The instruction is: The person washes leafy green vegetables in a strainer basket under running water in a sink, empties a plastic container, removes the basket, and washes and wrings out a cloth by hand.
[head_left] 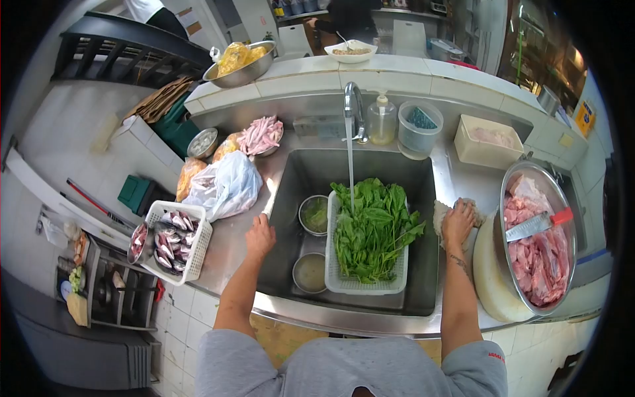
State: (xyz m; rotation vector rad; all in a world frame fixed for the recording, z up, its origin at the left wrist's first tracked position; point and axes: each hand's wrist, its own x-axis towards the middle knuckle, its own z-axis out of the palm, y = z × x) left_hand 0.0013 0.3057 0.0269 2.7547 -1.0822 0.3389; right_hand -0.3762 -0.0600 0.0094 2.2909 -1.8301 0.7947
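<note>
My left hand point(260, 236) is closed at the left rim of the sink point(357, 304); a pale, narrow shape shows just beyond it, and I cannot make out what the fingers hold. On the steel counter right of the sink, my right hand point(458, 223) grips a crumpled beige cloth point(440, 215). Between the hands, a white plastic basket point(366, 286) heaped with leafy greens point(374, 231) sits in the sink. Water runs from the faucet point(354, 99) onto the leaves. Two small metal bowls, one with green bits point(314, 215) and one with cloudy liquid point(309, 272), stand left of the basket.
Left of the sink are a plastic bag point(228, 185), a bowl of chicken feet point(261, 135) and a basket of fish pieces point(198, 264). To the right, a large bowl of raw meat point(539, 264) holds a red-handled knife point(529, 228). A soap bottle point(382, 122) stands behind.
</note>
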